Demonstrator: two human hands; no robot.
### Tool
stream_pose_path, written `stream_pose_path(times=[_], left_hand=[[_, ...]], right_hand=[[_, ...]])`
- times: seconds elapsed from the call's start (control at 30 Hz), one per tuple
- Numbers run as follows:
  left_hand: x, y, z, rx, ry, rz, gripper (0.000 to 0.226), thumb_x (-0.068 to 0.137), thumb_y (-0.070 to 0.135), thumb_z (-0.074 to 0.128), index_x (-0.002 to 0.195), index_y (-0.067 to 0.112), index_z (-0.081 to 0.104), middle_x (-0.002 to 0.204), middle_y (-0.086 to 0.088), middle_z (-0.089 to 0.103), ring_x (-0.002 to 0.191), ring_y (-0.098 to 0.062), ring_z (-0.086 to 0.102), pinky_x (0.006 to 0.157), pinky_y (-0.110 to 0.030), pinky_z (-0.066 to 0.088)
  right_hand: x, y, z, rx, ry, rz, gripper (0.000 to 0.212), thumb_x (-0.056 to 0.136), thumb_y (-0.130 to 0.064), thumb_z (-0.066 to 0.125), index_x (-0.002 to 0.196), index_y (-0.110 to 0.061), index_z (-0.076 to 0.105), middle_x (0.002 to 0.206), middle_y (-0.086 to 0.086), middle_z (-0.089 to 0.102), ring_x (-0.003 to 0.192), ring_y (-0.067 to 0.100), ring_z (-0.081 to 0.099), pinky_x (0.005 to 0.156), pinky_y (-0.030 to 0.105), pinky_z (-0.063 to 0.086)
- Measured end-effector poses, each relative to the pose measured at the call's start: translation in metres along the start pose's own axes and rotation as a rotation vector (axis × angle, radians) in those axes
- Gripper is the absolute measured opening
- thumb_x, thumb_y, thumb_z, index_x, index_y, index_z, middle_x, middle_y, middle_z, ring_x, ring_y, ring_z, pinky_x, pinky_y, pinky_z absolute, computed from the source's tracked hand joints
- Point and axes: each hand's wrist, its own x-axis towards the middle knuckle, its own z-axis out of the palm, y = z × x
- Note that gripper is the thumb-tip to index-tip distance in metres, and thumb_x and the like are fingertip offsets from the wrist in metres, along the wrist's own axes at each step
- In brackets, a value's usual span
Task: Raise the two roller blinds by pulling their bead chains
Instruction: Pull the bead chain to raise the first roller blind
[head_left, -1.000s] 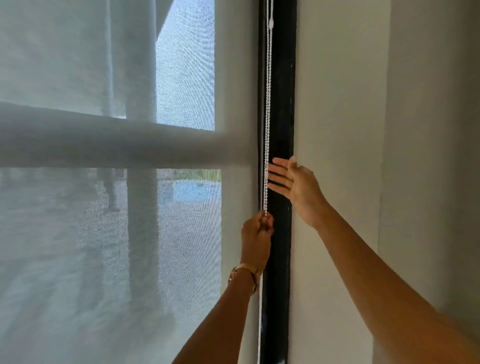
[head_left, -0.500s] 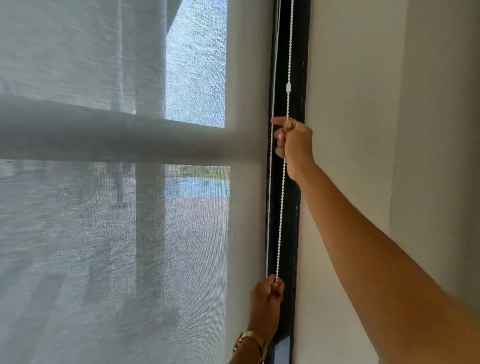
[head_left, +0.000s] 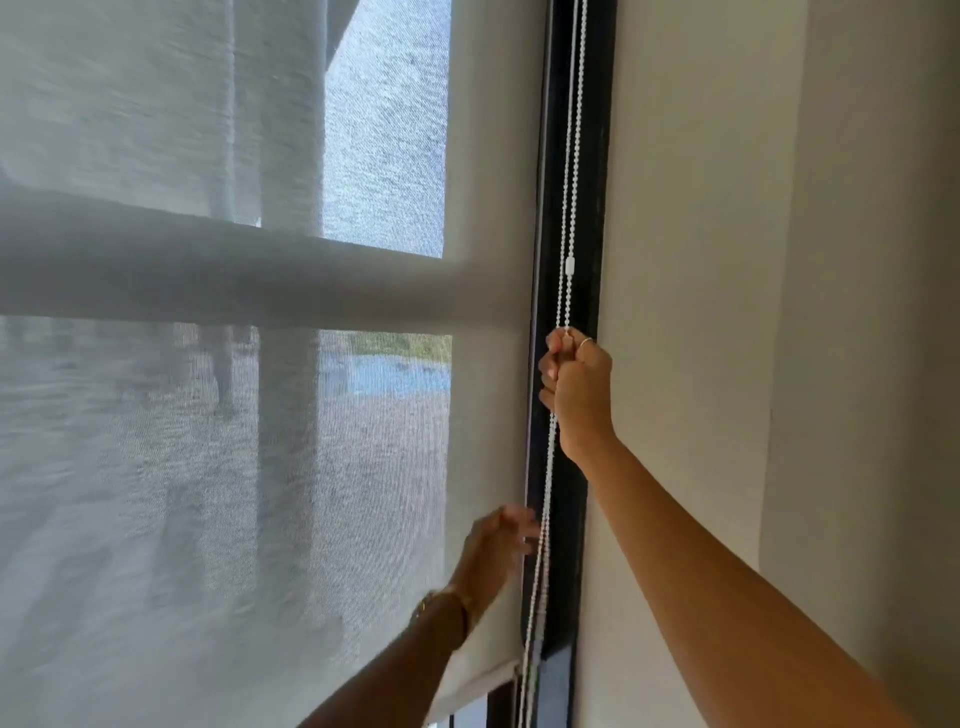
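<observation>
A white translucent roller blind (head_left: 223, 467) covers the window on the left; its bottom bar (head_left: 480, 686) shows low near the frame. The white bead chain (head_left: 569, 171) hangs in two strands along the black window frame (head_left: 597, 130), with a small white connector (head_left: 570, 266) on one strand. My right hand (head_left: 574, 387) is closed in a fist on the chain at mid height. My left hand (head_left: 498, 545) is lower, blurred, with fingers spread just left of the chain and holding nothing. A gold bracelet sits on the left wrist.
A cream wall (head_left: 727, 260) runs to the right of the frame. Behind the blind I can make out a horizontal window bar (head_left: 208, 280) and an outdoor column (head_left: 288, 467).
My right hand has pulled the chain downward. My left hand has let go of the chain and come up with fingers open. The blind's bottom bar has come into view.
</observation>
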Motion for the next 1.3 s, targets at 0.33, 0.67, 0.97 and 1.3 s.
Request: stream_pose_path(times=[0.33, 0.67, 0.97, 1.3], left_hand=[[0.06, 0.184, -0.001, -0.107, 0.419, 0.47, 0.032, 0.098, 0.027, 0.038, 0.09, 0.007, 0.062, 0.082, -0.006, 0.061, 0.074, -0.016, 0.058, 0.072, -0.035, 0.051], [0.064, 0.208, 0.02, -0.131, 0.155, 0.428, 0.034, 0.098, 0.011, 0.03, 0.093, 0.005, 0.063, 0.057, 0.003, 0.04, 0.047, -0.007, 0.034, 0.044, -0.018, 0.033], [0.052, 0.137, 0.046, -0.111, 0.214, 0.456, 0.036, 0.088, 0.0, 0.027, 0.061, 0.02, 0.04, 0.055, 0.003, 0.035, 0.045, -0.006, 0.029, 0.041, -0.017, 0.026], [0.04, 0.128, 0.048, -0.112, 0.184, 0.443, 0.037, 0.091, 0.003, 0.025, 0.061, 0.019, 0.04, 0.055, 0.002, 0.034, 0.047, -0.009, 0.03, 0.042, -0.016, 0.028]], right_hand=[[-0.045, 0.052, -0.021, -0.095, -0.004, 0.019, 0.026, 0.079, -0.001, 0.035, 0.059, -0.017, 0.041, 0.054, 0.001, 0.035, 0.044, 0.006, 0.028, 0.041, 0.018, 0.024], [-0.109, 0.102, -0.042, -0.12, 0.012, 0.223, 0.035, 0.082, -0.016, 0.043, 0.057, -0.035, 0.058, 0.06, -0.002, 0.044, 0.052, 0.01, 0.035, 0.048, 0.025, 0.027], [-0.157, 0.124, -0.07, -0.046, -0.092, 0.366, 0.028, 0.1, -0.011, 0.037, 0.083, 0.003, 0.056, 0.064, 0.015, 0.053, 0.039, 0.006, 0.035, 0.038, 0.015, 0.027], [-0.129, 0.105, -0.082, -0.078, -0.236, 0.481, 0.029, 0.1, -0.013, 0.036, 0.106, -0.02, 0.064, 0.111, 0.002, 0.071, 0.105, 0.019, 0.067, 0.086, 0.028, 0.055]])
